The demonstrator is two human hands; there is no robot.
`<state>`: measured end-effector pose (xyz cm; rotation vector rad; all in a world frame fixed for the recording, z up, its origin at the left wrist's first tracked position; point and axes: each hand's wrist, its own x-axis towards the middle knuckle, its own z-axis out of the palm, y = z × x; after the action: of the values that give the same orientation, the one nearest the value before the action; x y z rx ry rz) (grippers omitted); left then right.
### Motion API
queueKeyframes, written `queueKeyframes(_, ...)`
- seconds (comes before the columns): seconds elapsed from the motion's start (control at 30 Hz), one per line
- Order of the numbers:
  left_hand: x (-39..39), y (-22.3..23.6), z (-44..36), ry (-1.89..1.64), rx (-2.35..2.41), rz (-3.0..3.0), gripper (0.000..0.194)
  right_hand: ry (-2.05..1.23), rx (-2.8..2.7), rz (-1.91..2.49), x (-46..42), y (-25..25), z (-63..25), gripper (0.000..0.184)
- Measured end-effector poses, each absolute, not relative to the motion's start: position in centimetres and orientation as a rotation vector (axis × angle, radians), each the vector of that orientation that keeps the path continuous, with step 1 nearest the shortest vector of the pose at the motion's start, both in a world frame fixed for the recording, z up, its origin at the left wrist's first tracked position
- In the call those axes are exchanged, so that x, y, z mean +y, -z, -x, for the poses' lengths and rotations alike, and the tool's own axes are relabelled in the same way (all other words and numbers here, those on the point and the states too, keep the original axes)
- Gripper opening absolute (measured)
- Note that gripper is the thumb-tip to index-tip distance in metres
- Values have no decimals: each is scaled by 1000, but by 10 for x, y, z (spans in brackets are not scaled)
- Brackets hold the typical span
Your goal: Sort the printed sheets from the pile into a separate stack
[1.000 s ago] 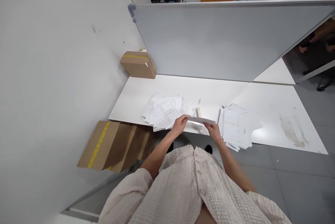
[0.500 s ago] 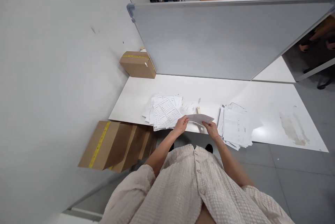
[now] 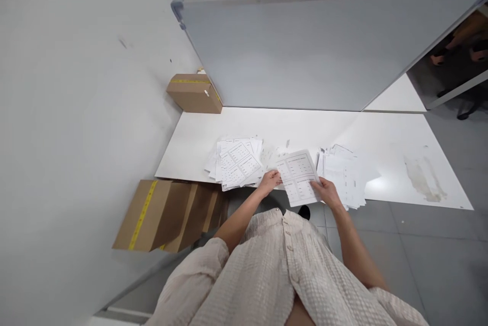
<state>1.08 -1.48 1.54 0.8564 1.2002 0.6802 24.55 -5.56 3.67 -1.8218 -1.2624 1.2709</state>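
Note:
A printed sheet of paper (image 3: 299,176), marked with boxed sections, is held up over the front edge of the table, tilted toward me. My left hand (image 3: 271,181) pinches its left edge. On the opposite side my right hand (image 3: 326,191) grips the right edge, thumb on the printed face. To the left lies a loose pile of printed sheets (image 3: 238,163), with similar boxed print on top. A second stack of papers (image 3: 341,176) sits just beyond my right hand, partly covered by it.
The white table (image 3: 385,148) runs across in front, with a whiteboard (image 3: 293,51) standing along its back. A cardboard box (image 3: 196,94) rests at the back left corner. More cardboard boxes (image 3: 143,214) stand left of the table, beside the wall.
The sheet, seen nearly edge-on before, has turned so its printed face shows. My right hand has moved right and is lower on the sheet's edge. The view has shifted slightly.

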Motion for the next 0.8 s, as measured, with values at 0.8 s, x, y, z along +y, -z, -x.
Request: queueKeyframes(0.8,7,4,-36,-12,1384,-1907,50,-1659,-683,1943,-76,25,-284,22)
